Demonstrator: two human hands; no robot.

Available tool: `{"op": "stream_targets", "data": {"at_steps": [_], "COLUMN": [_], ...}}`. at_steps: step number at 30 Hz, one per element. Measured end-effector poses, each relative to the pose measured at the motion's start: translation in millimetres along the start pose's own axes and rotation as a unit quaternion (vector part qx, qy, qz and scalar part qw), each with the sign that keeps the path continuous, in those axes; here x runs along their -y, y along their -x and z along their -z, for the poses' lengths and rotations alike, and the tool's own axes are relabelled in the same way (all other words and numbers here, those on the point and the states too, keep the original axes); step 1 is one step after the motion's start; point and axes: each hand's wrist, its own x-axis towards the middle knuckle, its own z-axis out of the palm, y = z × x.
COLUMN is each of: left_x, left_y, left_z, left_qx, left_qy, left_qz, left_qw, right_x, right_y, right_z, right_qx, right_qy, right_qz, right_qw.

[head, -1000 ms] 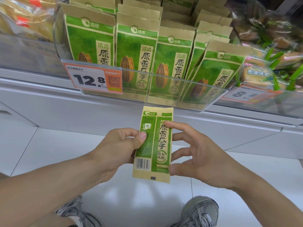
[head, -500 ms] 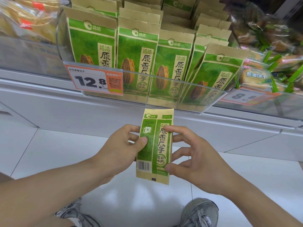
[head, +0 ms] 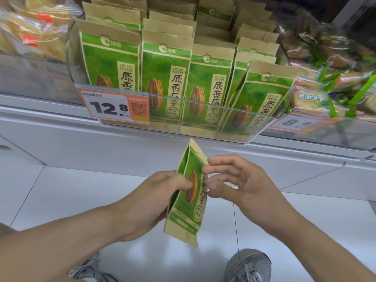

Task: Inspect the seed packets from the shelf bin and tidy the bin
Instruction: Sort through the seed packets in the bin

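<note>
I hold one green and tan seed packet (head: 188,212) upright below the shelf, its front with the sunflower seed picture turned partly toward me. My left hand (head: 160,198) grips its left edge, thumb on the front. My right hand (head: 234,180) pinches the packet's right edge with thumb and forefinger, the other fingers spread. Above, the clear plastic shelf bin (head: 203,110) holds several rows of the same seed packets (head: 165,78) standing upright; the rightmost front packet (head: 258,98) leans to the left.
An orange price tag (head: 114,107) reading 12.8 hangs on the bin's front left. Bagged snacks (head: 30,31) fill the neighbouring bin at left, green-wrapped biscuit packs (head: 325,92) the one at right. White shelf base and tiled floor lie below, with my grey shoes (head: 248,265) at the bottom.
The packet has been rotated: earlier its back seam and barcode faced me, now its front with the seed picture shows at an angle. Both hands shifted their hold on its edges.
</note>
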Motion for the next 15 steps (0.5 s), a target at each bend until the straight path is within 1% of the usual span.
{"op": "stream_targets", "data": {"at_steps": [2,4,6,8,10,12,14,15], "left_x": [-2,-8,-14,-22,-32,-44,-54,-59], "left_y": [-1,-1,-5,-7,-8,-8,-7,-8], "left_z": [1,2,6,9,11,12,12,12], "left_qx": [0.013,0.029,0.027,0.005,-0.023,-0.029,-0.037,-0.053], "left_qy": [-0.031,-0.090,-0.152,-0.186,-0.186,-0.233,-0.295,-0.309], "left_qz": [-0.041,-0.095,-0.144,-0.183,-0.214,-0.258,-0.318,-0.349], "left_qw": [0.999,0.991,0.977,0.965,0.959,0.937,0.900,0.883], "right_x": [2,6,10,16,21,25,28,31], "right_y": [-2,-4,-5,-6,-5,-4,-3,-2], "right_z": [1,4,12,22,31,35,36,35], "right_qx": [-0.036,-0.066,-0.070,-0.071,-0.066,-0.040,-0.013,-0.010], "right_qy": [-0.011,0.005,0.014,0.013,0.016,0.013,-0.017,-0.035], "right_qz": [0.005,0.021,0.043,0.060,0.067,0.074,0.085,0.092], "right_qw": [0.999,0.998,0.996,0.996,0.995,0.996,0.996,0.995]}}
